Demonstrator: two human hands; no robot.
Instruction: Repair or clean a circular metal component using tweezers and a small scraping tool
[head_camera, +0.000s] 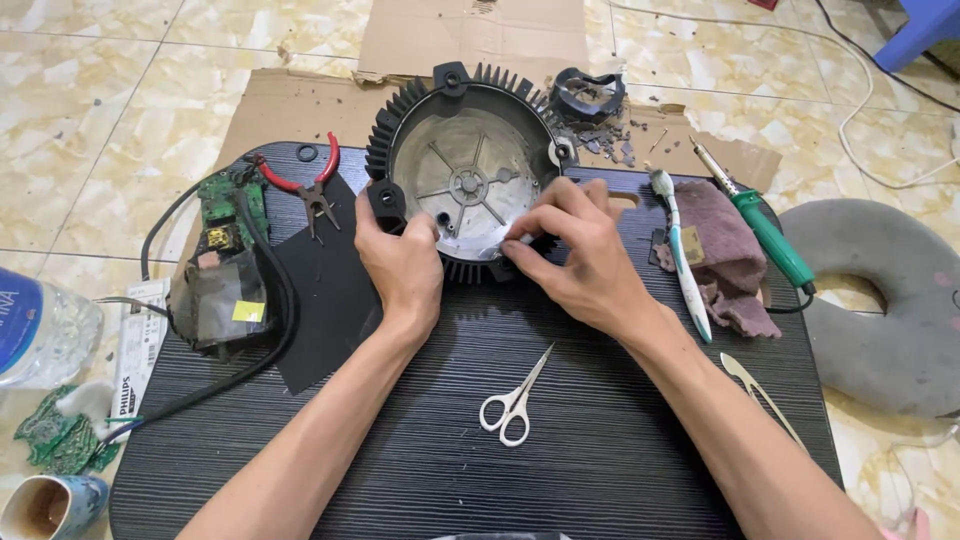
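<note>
Board (560, 440): dark, ribbed grain, flat; fills the centre and lower frame, laid over cardboard (300, 100) on a tiled floor.
Housing (465, 180): round finned metal shell, black ribs outside, bare grey dish with spokes inside; upper centre of the frame, open side up on the board. Judged heavy, stiff, not fragile; fin edges likely sharp. Best held at the rim or the black corner lugs.
Cushion (890, 310): grey ring, soft; right edge.
Circuit unit (225, 290): green board and taped block with black cable; left of frame.
Rag (725, 260): mauve, frayed; right of the housing, with a toothbrush (685, 260) lying across it.
Soldering iron (765, 230): green handle; upper right.
Pliers (310, 185): red grips; upper left of the board.
Scissors (515, 400): small, white handles; lower centre, untouched.
Left hand (400, 265): closed round the housing's near-left rim, thumb on the inner edge.
Right hand (580, 250): fingertips pinched on a thin pale strip (490, 248) at the near rim; strip judged light, limp, easily torn.
</note>
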